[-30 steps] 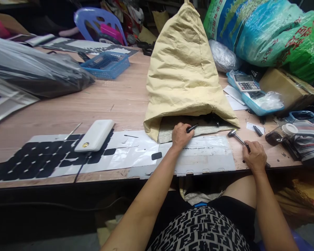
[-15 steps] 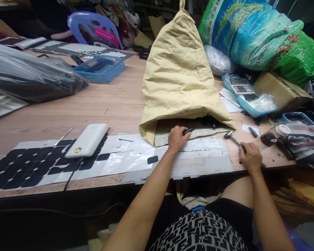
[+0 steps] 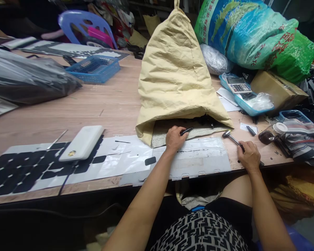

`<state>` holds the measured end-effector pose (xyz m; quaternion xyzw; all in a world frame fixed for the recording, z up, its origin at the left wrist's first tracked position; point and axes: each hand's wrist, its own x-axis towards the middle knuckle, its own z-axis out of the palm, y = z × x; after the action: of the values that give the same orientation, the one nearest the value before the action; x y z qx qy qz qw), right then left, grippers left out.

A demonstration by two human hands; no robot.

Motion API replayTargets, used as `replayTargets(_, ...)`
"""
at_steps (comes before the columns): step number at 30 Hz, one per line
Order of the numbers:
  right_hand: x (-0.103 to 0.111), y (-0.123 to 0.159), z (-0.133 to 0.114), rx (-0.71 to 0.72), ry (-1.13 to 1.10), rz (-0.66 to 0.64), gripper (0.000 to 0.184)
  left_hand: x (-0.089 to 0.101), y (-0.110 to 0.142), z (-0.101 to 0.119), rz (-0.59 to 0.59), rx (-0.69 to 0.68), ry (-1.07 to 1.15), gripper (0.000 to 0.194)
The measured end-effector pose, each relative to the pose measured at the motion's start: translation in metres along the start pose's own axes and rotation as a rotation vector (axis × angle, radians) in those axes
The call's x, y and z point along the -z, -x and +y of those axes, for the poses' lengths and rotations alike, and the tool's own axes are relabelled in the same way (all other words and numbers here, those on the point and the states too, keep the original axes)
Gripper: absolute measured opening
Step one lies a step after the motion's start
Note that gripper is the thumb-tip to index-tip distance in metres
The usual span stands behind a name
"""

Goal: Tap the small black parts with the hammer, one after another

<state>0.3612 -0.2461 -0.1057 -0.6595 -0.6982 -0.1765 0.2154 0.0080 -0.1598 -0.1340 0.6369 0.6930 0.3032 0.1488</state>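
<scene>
My left hand (image 3: 176, 138) is closed around a slim black pen-like object (image 3: 186, 130), right at the mouth of a pale yellow cloth bag (image 3: 176, 73). Beneath that hand, a grey woven mat (image 3: 159, 137) reaches out from the bag's dark opening. What lies deeper in the bag is hidden in shadow. A small hammer (image 3: 234, 140) with a metal head and dark handle is gripped in my right hand (image 3: 249, 156), near the table's front edge. Its head points toward the bag's right corner, above the table. Between my arms lies a whitish board (image 3: 202, 162).
On the left, a white power bank (image 3: 82, 143) with a cable rests on a sheet of black patches (image 3: 23, 170). Farther back stands a blue basket (image 3: 95, 69). To the right are a calculator (image 3: 235, 84) in a blue tray, a jar (image 3: 273, 133) and striped cloth (image 3: 303, 139).
The view has turned slightly, so the table's things appear a little farther left. Both hands keep their grips and nearly the same places relative to the bag.
</scene>
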Motion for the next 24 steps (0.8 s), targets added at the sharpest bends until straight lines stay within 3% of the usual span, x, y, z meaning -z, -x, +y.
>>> replayTargets(24,0.0005,0.0005,-0.0004,-0.013,-0.016,-0.010,0.025,0.0013,0.0001,0.0017,-0.012,0.018,0.011,0.024)
